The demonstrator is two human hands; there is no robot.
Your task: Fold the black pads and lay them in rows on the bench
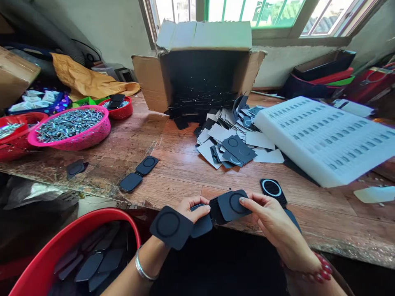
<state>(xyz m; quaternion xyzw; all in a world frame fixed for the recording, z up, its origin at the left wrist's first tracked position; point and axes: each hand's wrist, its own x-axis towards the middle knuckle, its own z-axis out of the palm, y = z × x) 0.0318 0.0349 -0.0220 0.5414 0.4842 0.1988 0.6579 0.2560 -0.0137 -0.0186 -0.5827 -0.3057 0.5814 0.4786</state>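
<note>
My left hand (193,207) pinches the near half of a dark hinged folding pad (202,224) just off the table's front edge. A dark square sheet with a ring mark (170,227) lies across the back of my left hand and wrist. My right hand (265,211) holds a similar dark sheet with a ring (233,204) between thumb and fingers, over the pad's other half. Beside my right hand, partly hidden by it, lies an opened pad with a pale ring (272,188). Another opened folding pad (131,182) rests on the table to the left.
An open cardboard box (149,82) stands at the back, with loose cards (220,133) before it. A white foam tray (308,164) is at right. A pink basket (105,130) of metal parts is left, a red tub (128,218) of dark pads lower left.
</note>
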